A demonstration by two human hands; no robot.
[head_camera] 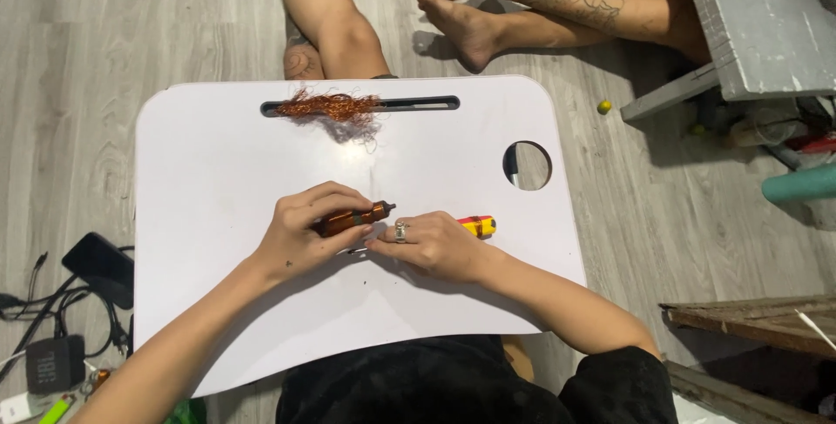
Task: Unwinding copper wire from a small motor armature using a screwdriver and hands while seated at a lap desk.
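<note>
- The black clothes (453, 385) on the person's lap lie closest to the camera, just under the near edge of the white lap table (218, 302).
- The left hand (300, 232) rests on the table with its fingers (335, 202) curled shut around a small coil of copper wire (348, 218), which has a dark tip poking out past the fingertips.
- The right hand (431, 245) lies just beside it, fingers (387, 245) bent down together near the coil's end. It has a ring on one finger. I cannot tell if these fingers pinch anything; a thin bit of metal (357, 251) shows under them.
- It looks like the person is picking wire off the coil. The next pull would need a steady hold on the coil and a gentle tug, as the wire looks thin.
- Just behind the right hand's knuckles lies a yellow and red tool (479, 225).
- Farther from the fingers, by the slot at the table's far edge, sits a fluffy heap of loose copper wire (335, 108).
- A round hole (528, 165) is off to the right of that.
- Beyond the table, someone else's bare feet (461, 6) rest on the grey floor (131, 23).
</note>
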